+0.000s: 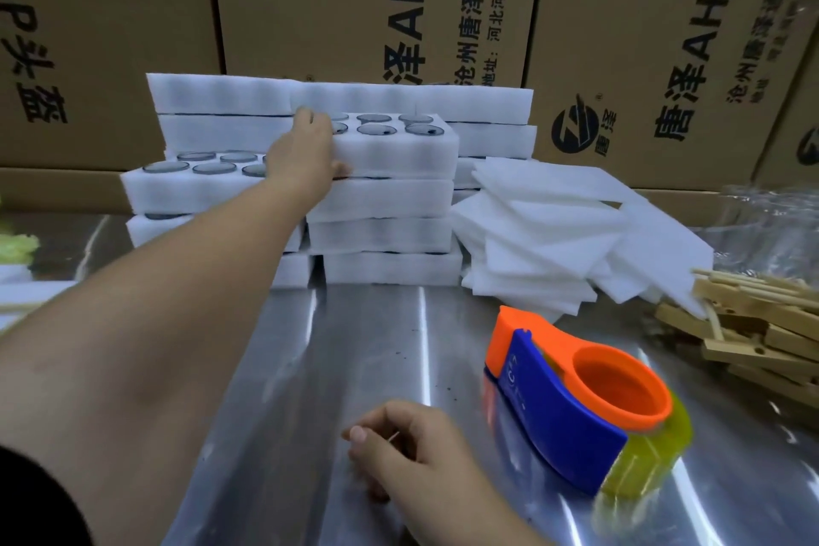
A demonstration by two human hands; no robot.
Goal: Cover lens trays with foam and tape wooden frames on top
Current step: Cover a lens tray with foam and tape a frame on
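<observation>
Head view puts a wall of printed cardboard boxes [337, 0] across the back, and in front of them the shiny steel bench [363, 346] that fills most of what you see. On the far half of the bench stand your white foam lens trays [390, 231], piled in several stacks side by side and reaching back to the boxes; the uncovered ones show round dark lenses [374, 129] seated in their pockets. Just right of the stacks, touching them, lies a loose, fanned pile of flat foam sheets [554, 235]. Beyond that, at the right edge, the wooden frames [762, 332] sit in an untidy heap, partly under the corner of the lowest sheets, with crumpled clear plastic [771, 226] behind them. Nearer to you, on the right of the bench, the orange and blue tape dispenser [571, 403] lies on its side with its yellowish tape roll [656, 457] towards you, apart from everything else. Your left hand [301, 151] reaches out over the bench and grips the top tray [399, 151] of the middle stack at its left end, fingers over the top face and thumb pressed on the front edge. Your right hand [412, 452] hovers low at the near edge with its fingers loosely curled; a thin pale sliver shows by the forefinger, and I cannot tell whether you are pinching it.
</observation>
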